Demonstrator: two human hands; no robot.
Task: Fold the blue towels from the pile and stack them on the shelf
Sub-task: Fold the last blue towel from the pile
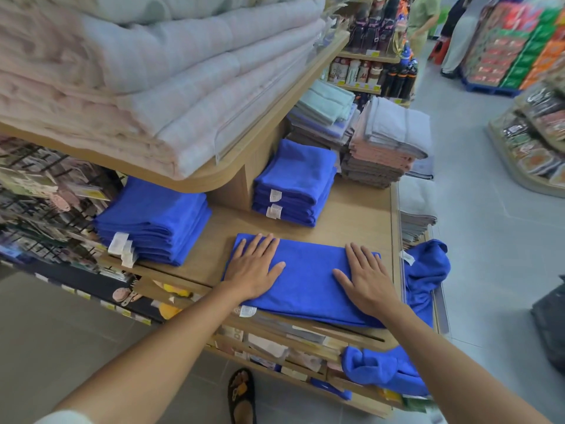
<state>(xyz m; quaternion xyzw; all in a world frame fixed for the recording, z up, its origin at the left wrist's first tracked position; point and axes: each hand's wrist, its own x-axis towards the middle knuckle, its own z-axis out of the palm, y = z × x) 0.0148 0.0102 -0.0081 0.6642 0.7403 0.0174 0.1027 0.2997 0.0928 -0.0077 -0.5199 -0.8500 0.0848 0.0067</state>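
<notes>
A blue towel (308, 280) lies folded into a long strip on the wooden shelf (360, 209). My left hand (253, 267) rests flat on its left end, fingers spread. My right hand (367, 280) presses flat on its right part. Two stacks of folded blue towels stand behind: one at the left (159, 218) under the upper shelf, one at the middle back (296, 182). Unfolded blue towels hang over the shelf's right edge (428, 270) and bunch up below the front edge (382, 368).
Thick pink and grey blankets (153, 71) fill the upper shelf overhead. Grey and pink towel stacks (385, 142) stand at the back right. Small goods hang on racks at the left (39, 194). People stand far down the aisle (428, 22). My foot (241, 396) is below.
</notes>
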